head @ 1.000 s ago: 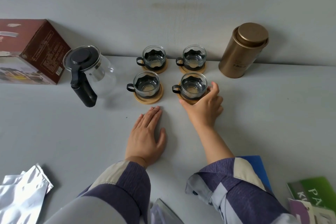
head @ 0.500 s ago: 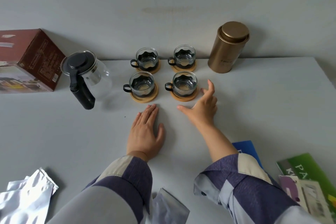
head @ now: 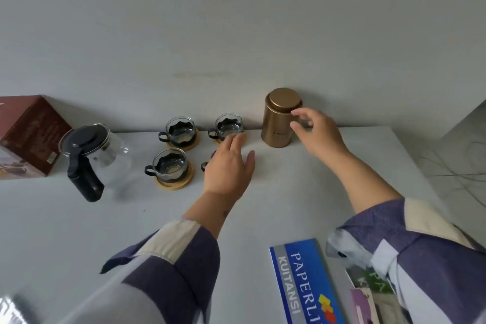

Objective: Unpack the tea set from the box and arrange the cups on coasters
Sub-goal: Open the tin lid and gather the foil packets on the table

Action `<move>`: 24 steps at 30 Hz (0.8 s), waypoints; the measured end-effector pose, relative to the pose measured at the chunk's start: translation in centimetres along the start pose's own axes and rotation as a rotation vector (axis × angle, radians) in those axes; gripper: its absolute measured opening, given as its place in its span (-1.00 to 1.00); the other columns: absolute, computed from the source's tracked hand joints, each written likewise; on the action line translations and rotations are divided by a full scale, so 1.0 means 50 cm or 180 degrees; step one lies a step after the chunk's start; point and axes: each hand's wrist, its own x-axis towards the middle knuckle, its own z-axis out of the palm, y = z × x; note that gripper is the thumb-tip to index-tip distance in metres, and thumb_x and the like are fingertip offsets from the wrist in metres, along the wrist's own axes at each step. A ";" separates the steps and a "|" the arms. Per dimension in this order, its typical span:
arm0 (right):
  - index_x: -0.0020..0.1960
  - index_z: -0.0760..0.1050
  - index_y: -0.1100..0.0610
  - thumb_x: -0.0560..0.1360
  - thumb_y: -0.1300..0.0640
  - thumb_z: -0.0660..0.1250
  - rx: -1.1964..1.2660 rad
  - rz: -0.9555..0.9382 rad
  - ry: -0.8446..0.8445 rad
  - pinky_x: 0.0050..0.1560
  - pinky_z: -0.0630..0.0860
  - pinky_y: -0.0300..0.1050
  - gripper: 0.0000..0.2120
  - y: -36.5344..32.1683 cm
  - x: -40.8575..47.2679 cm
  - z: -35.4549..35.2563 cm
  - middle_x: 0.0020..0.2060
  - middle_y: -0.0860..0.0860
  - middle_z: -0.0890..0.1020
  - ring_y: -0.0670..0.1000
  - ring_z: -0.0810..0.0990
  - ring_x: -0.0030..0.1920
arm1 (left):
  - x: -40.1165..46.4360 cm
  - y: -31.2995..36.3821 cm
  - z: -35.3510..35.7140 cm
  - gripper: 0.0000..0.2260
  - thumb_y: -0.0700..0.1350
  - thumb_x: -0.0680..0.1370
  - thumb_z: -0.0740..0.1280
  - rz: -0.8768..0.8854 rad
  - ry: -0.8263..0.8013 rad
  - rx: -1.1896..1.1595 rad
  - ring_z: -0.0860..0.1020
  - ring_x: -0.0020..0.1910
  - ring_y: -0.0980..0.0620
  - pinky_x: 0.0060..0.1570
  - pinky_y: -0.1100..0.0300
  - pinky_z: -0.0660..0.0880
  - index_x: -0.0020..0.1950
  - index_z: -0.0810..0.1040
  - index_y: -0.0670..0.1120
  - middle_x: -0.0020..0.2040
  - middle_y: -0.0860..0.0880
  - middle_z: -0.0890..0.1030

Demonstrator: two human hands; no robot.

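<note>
— Cups (head: 170, 164) are sitting on round wooden coasters (head: 173, 183), aren't they?

— Three are showing, just left of and beyond the left hand (head: 228, 166); that hand is hovering flat with fingers spread, gripping nothing, and is covering a fourth cup.

— And the right hand (head: 317, 132)?

— It is curling half-open at the gold canister (head: 279, 118); whether it is touching, I cannot tell.

— Farther out?

— Well left of both hands, a glass teapot (head: 92, 154) is standing beside the brown box (head: 29, 137).

The blue booklet (head: 307, 281) reads "PAPERLI" and "KUITANSI"; other print is too blurred to read.
</note>
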 end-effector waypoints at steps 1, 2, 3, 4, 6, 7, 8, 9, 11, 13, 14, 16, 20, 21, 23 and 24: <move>0.25 0.50 0.01 0.53 0.07 0.29 -0.0174 -0.0159 -0.0002 0.17 0.35 -0.14 -0.71 -0.006 0.031 -0.007 0.16 0.07 0.56 0.11 0.47 0.21 | 0.030 0.018 0.012 -0.53 0.06 0.59 0.20 -0.0064 -0.0077 -0.0073 0.42 0.31 -0.01 0.13 0.05 0.47 0.46 0.27 -0.07 0.39 -0.01 0.38; 0.27 0.48 -0.03 0.54 0.04 0.27 -0.0362 -0.0297 -0.0041 0.22 0.36 -0.09 -0.69 -0.012 0.061 -0.009 0.19 0.08 0.54 0.15 0.44 0.24 | 0.059 0.032 0.024 -0.46 0.09 0.58 0.21 -0.0157 -0.0173 -0.0161 0.36 0.37 0.00 0.23 0.07 0.42 0.50 0.19 -0.08 0.44 -0.03 0.32; 0.31 0.44 -0.06 0.55 0.00 0.25 -0.0561 -0.0394 -0.0122 0.25 0.35 -0.04 -0.67 -0.019 0.088 -0.009 0.23 0.08 0.50 0.17 0.40 0.27 | 0.087 0.042 0.038 -0.39 0.11 0.57 0.22 -0.0295 -0.0285 -0.0265 0.28 0.43 0.00 0.31 0.09 0.35 0.53 0.12 -0.10 0.48 -0.05 0.26; 0.35 0.39 -0.10 0.56 -0.04 0.22 -0.0769 -0.0471 -0.0221 0.27 0.34 0.01 -0.64 -0.024 0.111 -0.005 0.28 0.09 0.45 0.19 0.35 0.30 | 0.113 0.051 0.051 -0.34 0.12 0.56 0.24 -0.0459 -0.0395 -0.0361 0.22 0.47 0.00 0.35 0.11 0.27 0.54 0.06 -0.12 0.51 -0.07 0.21; 0.41 0.29 -0.17 0.58 -0.11 0.13 -0.1211 -0.0630 -0.0435 0.29 0.31 0.06 -0.60 -0.028 0.151 0.007 0.37 0.07 0.35 0.18 0.27 0.35 | 0.156 0.061 0.079 -0.25 0.14 0.53 0.29 -0.0738 -0.0598 -0.0509 0.17 0.49 -0.01 0.38 0.12 0.21 0.55 0.01 -0.15 0.53 -0.08 0.17; 0.43 0.25 -0.20 0.58 -0.14 0.09 -0.1438 -0.0714 -0.0539 0.29 0.30 0.07 -0.59 -0.029 0.167 0.011 0.38 0.07 0.33 0.18 0.24 0.36 | 0.173 0.064 0.094 -0.22 0.14 0.51 0.32 -0.0834 -0.0682 -0.0575 0.17 0.49 -0.01 0.38 0.12 0.21 0.55 0.01 -0.15 0.52 -0.09 0.18; 0.43 0.23 -0.23 0.58 -0.17 0.06 -0.1652 -0.0808 -0.0627 0.29 0.29 0.08 -0.58 -0.026 0.181 0.014 0.38 0.07 0.32 0.18 0.23 0.36 | 0.188 0.065 0.108 -0.20 0.15 0.49 0.35 -0.0902 -0.0750 -0.0648 0.20 0.48 -0.03 0.38 0.10 0.21 0.55 0.03 -0.15 0.50 -0.09 0.21; 0.43 0.23 -0.24 0.58 -0.19 0.05 -0.1842 -0.0920 -0.0681 0.29 0.30 0.08 -0.58 -0.022 0.191 0.016 0.37 0.07 0.33 0.18 0.24 0.35 | 0.201 0.063 0.122 -0.19 0.15 0.46 0.38 -0.0941 -0.0794 -0.0723 0.23 0.46 -0.04 0.37 0.09 0.24 0.54 0.06 -0.15 0.48 -0.10 0.25; 0.41 0.26 -0.24 0.57 -0.22 0.04 -0.2034 -0.1149 -0.0710 0.26 0.32 0.06 -0.58 -0.010 0.205 0.019 0.29 0.08 0.37 0.18 0.27 0.30 | 0.221 0.057 0.148 -0.19 0.14 0.40 0.45 -0.0925 -0.0789 -0.0875 0.35 0.38 -0.05 0.29 0.09 0.34 0.50 0.17 -0.13 0.41 -0.09 0.35; 0.40 0.26 -0.22 0.55 -0.26 0.05 -0.2062 -0.1306 -0.0730 0.22 0.33 0.04 -0.57 0.001 0.215 0.023 0.24 0.09 0.38 0.18 0.29 0.27 | 0.237 0.056 0.166 -0.23 0.14 0.33 0.51 -0.0876 -0.0664 -0.1090 0.44 0.27 -0.02 0.17 0.12 0.42 0.42 0.27 -0.08 0.31 -0.04 0.45; 0.40 0.25 -0.21 0.55 -0.27 0.05 -0.2093 -0.1359 -0.0749 0.21 0.34 0.03 -0.56 0.005 0.219 0.026 0.24 0.10 0.38 0.18 0.30 0.26 | 0.245 0.058 0.172 -0.23 0.13 0.30 0.53 -0.0871 -0.0589 -0.1218 0.47 0.22 0.00 0.12 0.14 0.44 0.39 0.30 -0.07 0.28 -0.01 0.47; 0.40 0.24 -0.19 0.55 -0.28 0.05 -0.2163 -0.1454 -0.0717 0.16 0.37 0.03 -0.55 0.010 0.221 0.033 0.23 0.10 0.39 0.17 0.32 0.25 | 0.258 0.063 0.180 -0.26 0.08 0.27 0.56 -0.0852 -0.0470 -0.1412 0.50 0.15 0.06 -0.01 0.21 0.41 0.36 0.32 -0.06 0.21 0.06 0.49; 0.40 0.25 -0.12 0.57 -0.23 0.04 -0.2300 -0.1622 -0.0617 0.09 0.39 0.03 -0.56 0.011 0.225 0.038 0.20 0.15 0.39 0.19 0.36 0.20 | 0.267 0.052 0.192 -0.23 0.15 0.25 0.53 -0.0759 -0.0371 -0.1207 0.52 0.14 0.04 0.05 0.10 0.48 0.37 0.31 -0.01 0.21 0.06 0.52; 0.41 0.25 -0.10 0.58 -0.21 0.04 -0.2334 -0.1624 -0.0679 0.10 0.39 0.04 -0.55 0.007 0.227 0.037 0.20 0.17 0.39 0.21 0.37 0.20 | 0.267 0.047 0.193 -0.22 0.17 0.25 0.52 -0.0717 -0.0360 -0.1156 0.52 0.14 0.04 0.07 0.08 0.49 0.37 0.31 0.02 0.20 0.06 0.53; 0.42 0.22 -0.04 0.59 -0.19 0.02 -0.2441 -0.1588 -0.0908 0.15 0.36 0.04 -0.54 -0.005 0.235 0.034 0.20 0.21 0.38 0.24 0.38 0.19 | 0.268 0.043 0.193 -0.23 0.18 0.25 0.52 -0.0669 -0.0364 -0.1104 0.52 0.14 0.04 0.06 0.13 0.48 0.38 0.30 0.03 0.21 0.06 0.54; 0.43 0.22 -0.02 0.59 -0.18 0.01 -0.2478 -0.1550 -0.1033 0.17 0.35 0.05 -0.54 -0.010 0.239 0.031 0.20 0.23 0.38 0.26 0.38 0.20 | 0.270 0.043 0.193 -0.23 0.17 0.26 0.53 -0.0652 -0.0374 -0.1095 0.51 0.15 0.04 0.05 0.15 0.46 0.38 0.30 0.03 0.21 0.06 0.53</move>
